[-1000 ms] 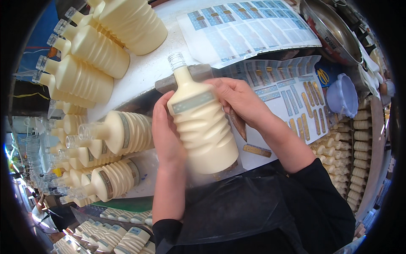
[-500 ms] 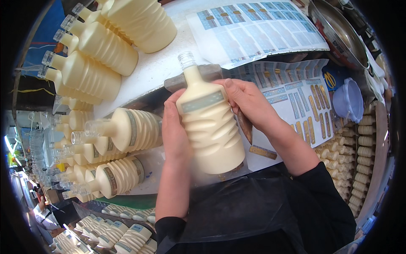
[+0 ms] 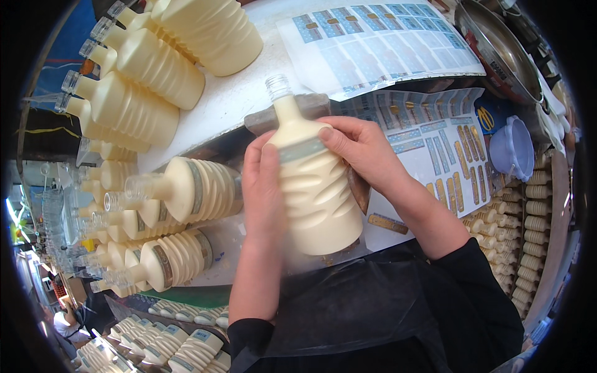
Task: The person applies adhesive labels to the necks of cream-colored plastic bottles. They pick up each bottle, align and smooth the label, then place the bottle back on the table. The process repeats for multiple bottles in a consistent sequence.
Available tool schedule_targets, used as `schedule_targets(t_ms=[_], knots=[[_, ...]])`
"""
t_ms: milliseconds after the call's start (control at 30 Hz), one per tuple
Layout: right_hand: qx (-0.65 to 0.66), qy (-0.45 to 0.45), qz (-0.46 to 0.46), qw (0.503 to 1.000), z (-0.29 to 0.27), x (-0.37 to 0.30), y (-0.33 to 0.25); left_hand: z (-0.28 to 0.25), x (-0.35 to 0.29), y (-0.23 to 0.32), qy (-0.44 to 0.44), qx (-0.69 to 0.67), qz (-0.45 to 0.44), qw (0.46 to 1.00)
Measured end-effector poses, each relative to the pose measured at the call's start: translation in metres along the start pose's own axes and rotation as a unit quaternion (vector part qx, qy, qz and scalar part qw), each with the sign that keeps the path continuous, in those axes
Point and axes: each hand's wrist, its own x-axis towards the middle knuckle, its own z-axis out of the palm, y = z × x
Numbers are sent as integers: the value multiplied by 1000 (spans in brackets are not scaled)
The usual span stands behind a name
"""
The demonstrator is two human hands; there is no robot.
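Observation:
A cream-coloured bottle (image 3: 320,208) with a rippled body and a clear threaded neck leans upright in the middle, before me. Across its shoulder runs a grey-green label strip (image 3: 300,149). My left hand (image 3: 261,180) is closed along the bottle's left side, thumb at the strip's left end. From the other side my right hand (image 3: 367,152) grips the shoulder, thumb pressed on the strip's right end. Fingers behind the bottle are hidden. A worn block (image 3: 261,122) is behind the neck, and a pointed brown piece (image 3: 359,189) shows beside the bottle under my right hand.
Unlabelled cream bottles (image 3: 134,115) lie stacked at upper left; banded bottles (image 3: 180,255) lie below them. Sticker sheets (image 3: 385,53) cover the white tabletop, with a partly used gold-and-blue sheet (image 3: 448,161) nearer me. A lilac bucket (image 3: 513,149) and metal pan (image 3: 504,46) stand right.
My right thumb has moved down and left onto the strip. My left thumb now lies over its left end. The bottle has shifted slightly.

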Motion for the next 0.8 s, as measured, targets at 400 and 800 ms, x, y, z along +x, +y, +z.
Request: schedule_targets(t_ms=[400, 800], knots=[[128, 29, 35, 991, -44, 3, -25, -2, -3, 7, 11, -47, -25, 999], [-311, 123, -291, 896, 55, 28, -48, -3, -1, 2, -5, 25, -16, 1000]])
